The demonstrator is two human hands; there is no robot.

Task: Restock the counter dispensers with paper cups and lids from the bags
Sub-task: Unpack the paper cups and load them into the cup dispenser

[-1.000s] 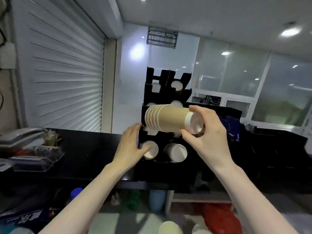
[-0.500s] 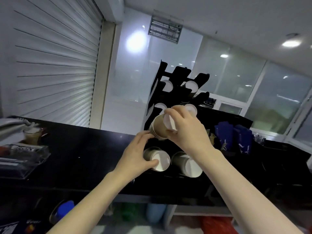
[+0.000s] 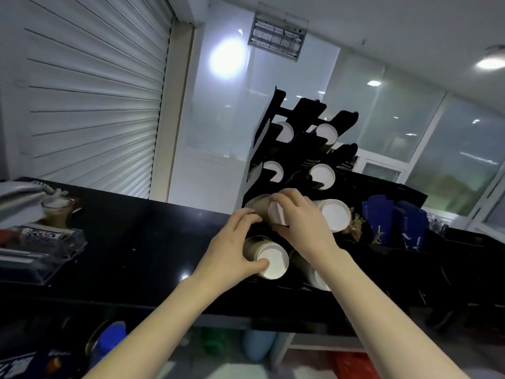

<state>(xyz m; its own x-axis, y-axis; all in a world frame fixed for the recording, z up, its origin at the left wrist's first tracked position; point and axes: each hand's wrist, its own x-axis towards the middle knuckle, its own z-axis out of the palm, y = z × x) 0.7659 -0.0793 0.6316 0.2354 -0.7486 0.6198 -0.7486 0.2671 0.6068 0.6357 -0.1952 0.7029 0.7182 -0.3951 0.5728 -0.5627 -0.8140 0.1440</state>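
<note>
From the head view, a black tiered cup dispenser (image 3: 297, 149) stands on the black counter (image 3: 136, 242), toward its far edge. Its slots hold stacks of brown paper cups lying on their sides, white bases facing outward: two in the top row, two below, a large one (image 3: 335, 214) at the right of the third row, and a stack (image 3: 269, 258) in the bottom left slot. At the counter's left end sits a clear plastic tray (image 3: 41, 250) with packets inside, a filled clear cup (image 3: 56, 210) just behind it.

A second ago the right hand held the short stack of paper cups (image 3: 266, 209) up in front of the dispenser; now that stack is pushed well into the third-row left slot.

The right hand (image 3: 303, 225) grips the stack's base end, fingers curled over the top and thumb beneath. The left hand (image 3: 232, 250) has its fingertips at the stack's side and its thumb against the bottom-left stack's white base, fingers bent around that stack.
</note>
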